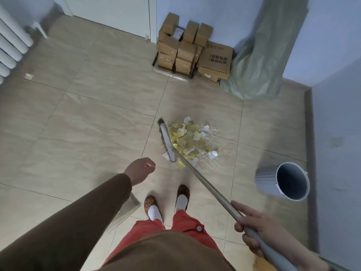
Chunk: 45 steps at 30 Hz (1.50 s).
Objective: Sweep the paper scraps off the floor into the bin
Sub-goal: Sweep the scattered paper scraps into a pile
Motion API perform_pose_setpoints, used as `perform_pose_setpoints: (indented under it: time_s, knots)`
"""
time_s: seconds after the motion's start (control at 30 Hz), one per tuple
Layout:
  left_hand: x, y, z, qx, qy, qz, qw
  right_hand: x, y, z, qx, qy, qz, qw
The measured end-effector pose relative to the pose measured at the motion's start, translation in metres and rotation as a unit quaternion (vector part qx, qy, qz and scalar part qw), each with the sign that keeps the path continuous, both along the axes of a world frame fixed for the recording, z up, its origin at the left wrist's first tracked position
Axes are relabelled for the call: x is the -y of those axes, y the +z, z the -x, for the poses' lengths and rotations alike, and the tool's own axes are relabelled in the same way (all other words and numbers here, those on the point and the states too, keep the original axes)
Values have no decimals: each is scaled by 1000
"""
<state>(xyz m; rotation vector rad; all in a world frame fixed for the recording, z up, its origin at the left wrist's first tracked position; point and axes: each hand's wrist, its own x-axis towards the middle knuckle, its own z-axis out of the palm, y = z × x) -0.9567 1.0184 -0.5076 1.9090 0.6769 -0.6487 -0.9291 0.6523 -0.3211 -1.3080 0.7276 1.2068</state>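
Scraps (190, 140) heaped beside broom head (166, 140), none binned; bin (273, 179) lying right. Right hand (259, 229) gripping handle (205, 184); left hand (139, 171) loosely curled, empty.

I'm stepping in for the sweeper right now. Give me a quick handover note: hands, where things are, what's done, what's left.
Right hand grips the broom handle; left hand hangs free, holding nothing.
Broom head rests on the tiled floor against the left side of the paper scraps.
Scraps are gathered into one pile. The grey bin lies tipped to the right, mouth open, apart from the pile.
Left: get the pile into the bin; one stray scrap lies near the radiator.
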Motion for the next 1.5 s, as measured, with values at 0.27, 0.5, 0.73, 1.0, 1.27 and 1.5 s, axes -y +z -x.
perform_pose_setpoints:
  time_s: [0.27,0.5,0.73,1.0,1.27,1.5]
  knots:
    - [11,-6,17,-7,-17,-8,1000,25,-2,15,38,112,92,989]
    - [12,-13,19,-23,-17,-24,999,52,-6,13,15,145,112,983]
    - [31,-14,6,-33,-20,-55,998,93,-11,-8,24,219,126,967]
    - [74,-7,-13,-20,-28,-74,997,119,-25,-25,52,276,133,950]
    - [78,-3,-39,-23,-59,-107,992,133,-27,-41,50,271,123,953]
    - [86,7,-75,-9,-60,-123,990,151,22,-82,2,111,-3,994]
